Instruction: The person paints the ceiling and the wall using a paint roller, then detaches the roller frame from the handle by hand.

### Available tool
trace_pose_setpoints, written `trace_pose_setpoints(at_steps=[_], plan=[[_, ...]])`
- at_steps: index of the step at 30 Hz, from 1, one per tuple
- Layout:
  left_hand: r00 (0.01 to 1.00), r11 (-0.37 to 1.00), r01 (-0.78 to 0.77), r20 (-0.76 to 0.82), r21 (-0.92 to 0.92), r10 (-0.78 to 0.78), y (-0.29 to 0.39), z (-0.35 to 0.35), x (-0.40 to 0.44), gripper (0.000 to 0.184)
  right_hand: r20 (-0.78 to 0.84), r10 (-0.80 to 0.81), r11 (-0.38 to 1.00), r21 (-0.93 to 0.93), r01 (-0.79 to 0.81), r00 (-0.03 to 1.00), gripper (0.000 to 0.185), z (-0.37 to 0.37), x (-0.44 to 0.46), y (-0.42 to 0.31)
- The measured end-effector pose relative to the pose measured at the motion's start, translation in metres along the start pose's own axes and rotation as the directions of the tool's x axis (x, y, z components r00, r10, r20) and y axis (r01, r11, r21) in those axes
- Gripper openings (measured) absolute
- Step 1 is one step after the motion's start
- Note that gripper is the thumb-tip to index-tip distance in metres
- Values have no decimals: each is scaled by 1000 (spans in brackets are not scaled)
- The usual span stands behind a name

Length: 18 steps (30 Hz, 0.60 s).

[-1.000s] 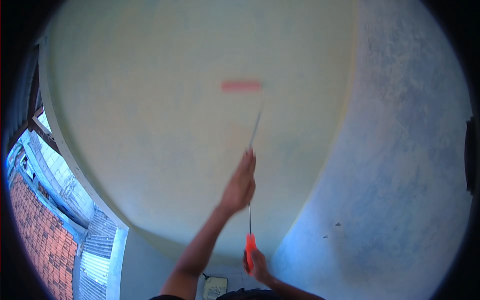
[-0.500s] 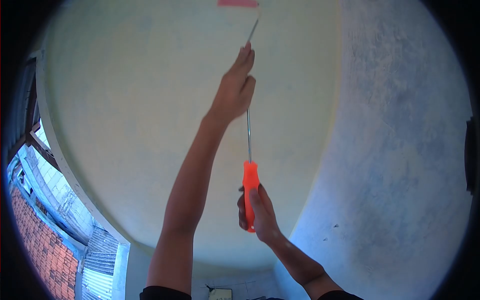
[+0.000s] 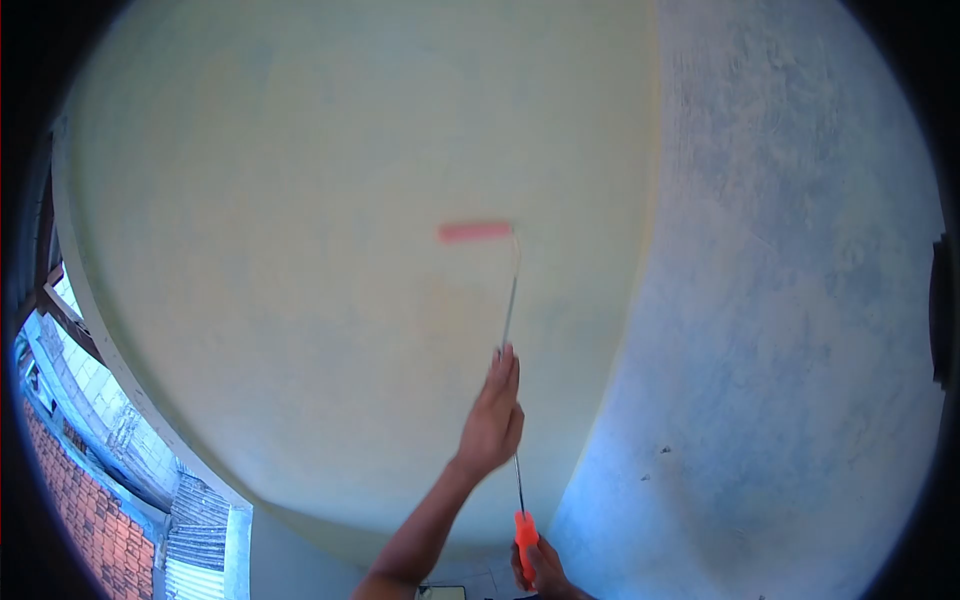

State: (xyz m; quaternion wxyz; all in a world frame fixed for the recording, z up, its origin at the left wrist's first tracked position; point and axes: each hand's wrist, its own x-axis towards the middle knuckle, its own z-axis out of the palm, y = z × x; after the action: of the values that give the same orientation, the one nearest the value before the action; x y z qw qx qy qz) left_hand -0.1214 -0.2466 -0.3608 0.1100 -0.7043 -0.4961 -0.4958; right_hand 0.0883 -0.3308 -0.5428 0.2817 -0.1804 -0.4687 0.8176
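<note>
A paint roller with a pink sleeve (image 3: 476, 232) lies against the pale yellow-green wall (image 3: 330, 250), its sleeve slightly blurred. From the sleeve a thin metal rod (image 3: 511, 305) runs down to an orange handle (image 3: 525, 535). Partway up the rod is my left hand (image 3: 490, 420), its fingers lying long along the metal and its thumb beside it. Lower down, near the bottom edge of the view, my right hand (image 3: 545, 568) is closed around the orange handle. Part of that hand is cut off by the frame.
To the right, a bluish-white patchy wall (image 3: 780, 300) meets the yellow-green one at a corner. At the left, a wall edge (image 3: 150, 410) borders an opening onto red roof tiles (image 3: 85, 495) and corrugated sheeting (image 3: 195, 530). A pale box-like object (image 3: 442, 592) shows low down.
The paint roller and both hands have moved down in the view; the pink sleeve has dropped from the top edge to above the middle. Both hands keep their places on the roller.
</note>
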Motion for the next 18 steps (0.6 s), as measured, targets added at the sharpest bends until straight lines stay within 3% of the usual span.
trace_pose_setpoints(at_steps=[7, 9, 11, 13, 17, 18], plan=[[908, 917, -344, -177, 203, 380, 3, -79, 213, 59, 45, -283, 945, -155, 287, 958, 48, 83, 91, -178], [879, 907, -393, -226, 153, 419, 14, -95, 258, 58, 60, -378, 905, -188, 383, 924, 47, 102, 101, -222], [878, 907, -397, -229, 142, 420, 17, -95, 270, 60, 68, -375, 907, -181, 381, 925, 47, 99, 102, -236], [880, 909, -394, -230, 134, 415, 15, -85, 261, 61, 79, -365, 912, -171, 374, 928, 47, 84, 98, -229], [967, 953, -230, -67, 195, 247, -9, -15, 133, 68, -39, -243, 947, -226, 229, 969, 51, 3, 66, -108], [983, 971, -180, 7, 155, 181, -10, 2, 89, 69, -113, -152, 973, -190, 129, 982, 56, -13, 47, -71]])
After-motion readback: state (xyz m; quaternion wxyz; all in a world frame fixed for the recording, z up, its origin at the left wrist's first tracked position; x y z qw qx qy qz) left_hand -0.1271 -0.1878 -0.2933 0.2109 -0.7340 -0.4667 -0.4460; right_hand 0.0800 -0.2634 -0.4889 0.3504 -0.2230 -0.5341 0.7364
